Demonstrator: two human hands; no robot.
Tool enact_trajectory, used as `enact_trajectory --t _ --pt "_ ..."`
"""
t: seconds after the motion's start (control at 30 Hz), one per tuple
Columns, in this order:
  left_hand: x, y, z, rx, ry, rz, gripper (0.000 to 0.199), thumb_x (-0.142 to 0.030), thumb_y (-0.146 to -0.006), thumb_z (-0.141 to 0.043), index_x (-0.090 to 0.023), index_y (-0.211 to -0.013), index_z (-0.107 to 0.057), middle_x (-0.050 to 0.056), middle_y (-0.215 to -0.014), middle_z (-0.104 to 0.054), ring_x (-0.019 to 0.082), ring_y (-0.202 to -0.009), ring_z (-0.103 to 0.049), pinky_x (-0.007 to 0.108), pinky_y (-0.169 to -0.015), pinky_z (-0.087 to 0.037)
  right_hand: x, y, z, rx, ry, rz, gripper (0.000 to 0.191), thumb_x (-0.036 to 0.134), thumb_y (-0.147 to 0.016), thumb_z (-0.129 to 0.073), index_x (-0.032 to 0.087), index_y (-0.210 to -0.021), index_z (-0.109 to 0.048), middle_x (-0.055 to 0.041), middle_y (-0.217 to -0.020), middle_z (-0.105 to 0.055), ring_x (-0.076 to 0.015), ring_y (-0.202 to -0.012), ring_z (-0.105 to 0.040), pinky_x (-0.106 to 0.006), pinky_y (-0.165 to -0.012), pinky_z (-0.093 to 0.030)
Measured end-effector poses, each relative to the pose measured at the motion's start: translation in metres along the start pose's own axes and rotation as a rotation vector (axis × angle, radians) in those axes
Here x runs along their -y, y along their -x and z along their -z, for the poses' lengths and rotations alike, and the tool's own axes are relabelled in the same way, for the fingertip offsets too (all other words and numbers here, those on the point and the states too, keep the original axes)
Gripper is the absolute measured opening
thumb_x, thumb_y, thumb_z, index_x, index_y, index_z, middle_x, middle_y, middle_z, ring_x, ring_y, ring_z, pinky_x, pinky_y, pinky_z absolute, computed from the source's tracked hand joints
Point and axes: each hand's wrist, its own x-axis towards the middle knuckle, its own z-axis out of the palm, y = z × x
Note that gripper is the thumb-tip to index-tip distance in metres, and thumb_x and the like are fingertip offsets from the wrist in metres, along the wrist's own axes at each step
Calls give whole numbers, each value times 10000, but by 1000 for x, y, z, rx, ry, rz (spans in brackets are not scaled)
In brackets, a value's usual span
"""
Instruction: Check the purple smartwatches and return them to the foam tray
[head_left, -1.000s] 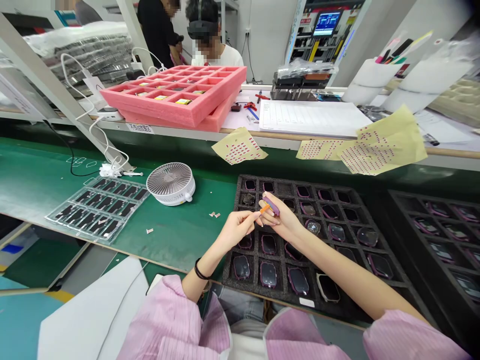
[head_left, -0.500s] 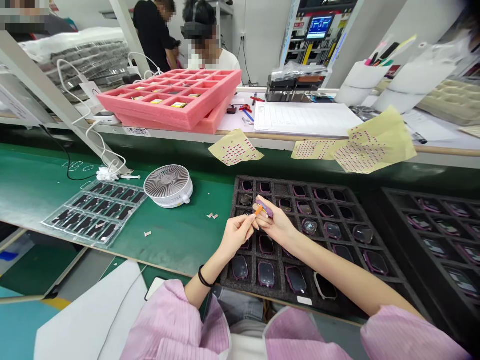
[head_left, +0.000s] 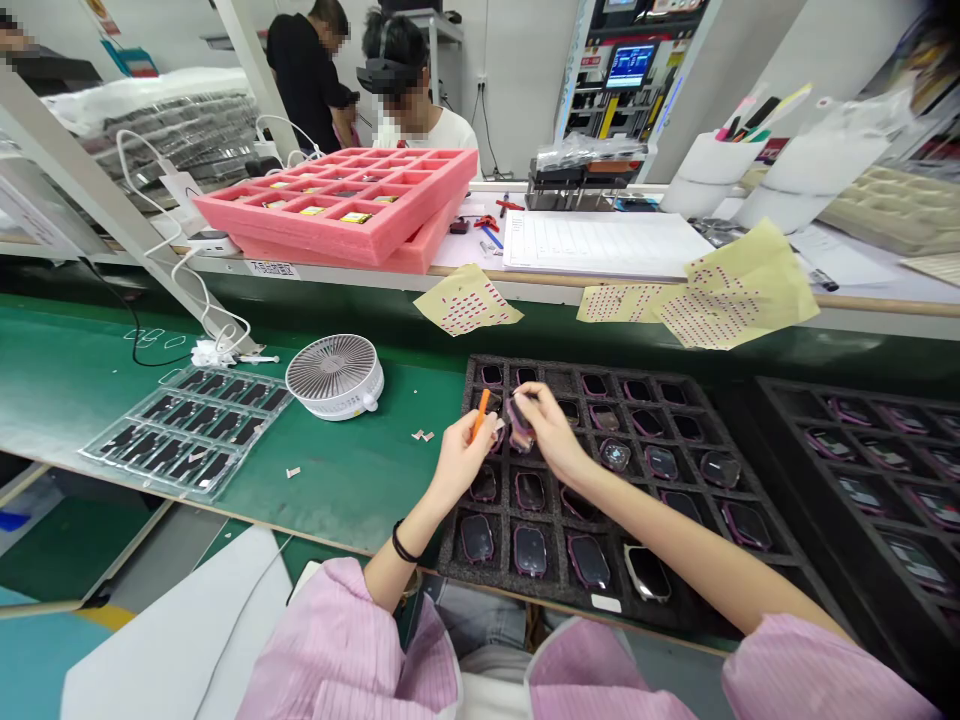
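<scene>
Tray (head_left: 504, 540) on green workshop bench (head_left: 360, 475)

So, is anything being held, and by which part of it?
The left hand holds an orange stick by its lower part; the right hand holds a purple-framed piece by its upper right edge.

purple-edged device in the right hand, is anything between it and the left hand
Nothing clearly visible stands between the purple-edged device in the right hand and the left hand, which holds an orange tool. The foam tray lies below; blur could hide something tiny.
</scene>
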Motion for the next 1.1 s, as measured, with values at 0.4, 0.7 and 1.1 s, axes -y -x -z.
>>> enact_trajectory --t 0.4,0.7,1.1 --pt "22 8 82 -162 -858 93 330 -365 -898 -480 -187 -622 -507 -22 -546 -497 118 -517 -433 229 -556 -266 -18 -85 122 -273 1114 94 152 350 -828 -550 216 -763 -584 -56 -710 -602 -273 -851 -560 -389 -789 -410" --pt "31 7 91 -155 -1058 241 235 -386 -923 -498 -183 -867 -604 60 -671 -634 231 -680 -626 236 -552 -271 -8 -69 164 -434 1137 -13 395 459 -747 -666 215 -556 -421 -140 -765 -576 -328 -910 -536 -431 -761 -413" --pt "-17 4 8 289 -79 32 363 -489 -896 -437 -167 -831 -590 -89 -457 -370 72 -406 -295 194 -450 -253 23 -17 44 -15 -4 -20 340 477 -756 -697 236 -954 -561 40 -659 -556 -113 -502 -482 -246 -453 -363"
